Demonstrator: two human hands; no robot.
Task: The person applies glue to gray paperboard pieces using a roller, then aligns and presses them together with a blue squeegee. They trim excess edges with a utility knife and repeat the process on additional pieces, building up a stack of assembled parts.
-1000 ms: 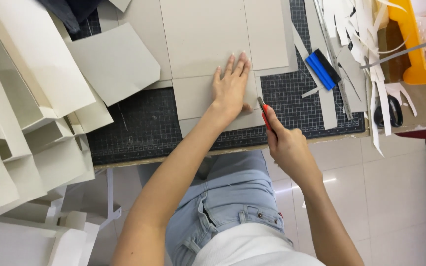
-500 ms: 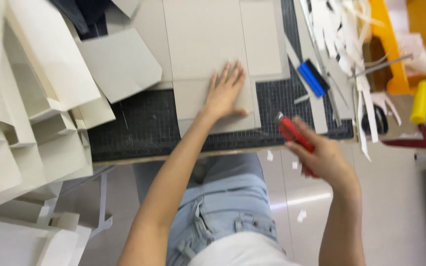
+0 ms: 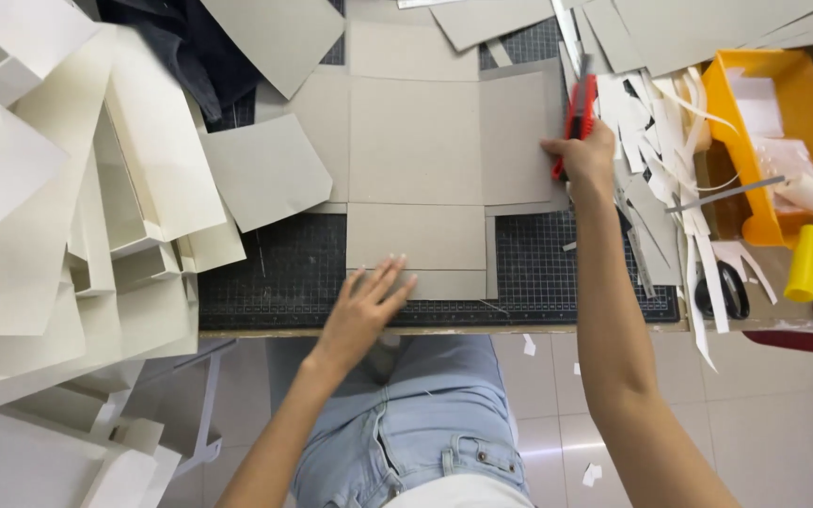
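A scored grey cardboard sheet (image 3: 416, 141) lies flat on a dark cutting mat (image 3: 275, 268). My left hand (image 3: 364, 306) rests with fingers spread on the sheet's near flap at the mat's front edge. My right hand (image 3: 583, 160) is at the sheet's right edge, shut on a red utility knife (image 3: 578, 108) that points away from me.
Stacks of white folded card boxes (image 3: 77, 216) crowd the left. Grey card offcuts (image 3: 265, 169) and white paper strips (image 3: 679, 216) lie around the mat. At the right stand a yellow tray (image 3: 783, 113), a yellow cylinder (image 3: 804, 263), black scissors (image 3: 722, 292) and a red object (image 3: 806, 334).
My right hand has travelled with the red knife from the mat's near edge up to the sheet's right side. My left hand has slid nearer on the near flap. The view has shifted.
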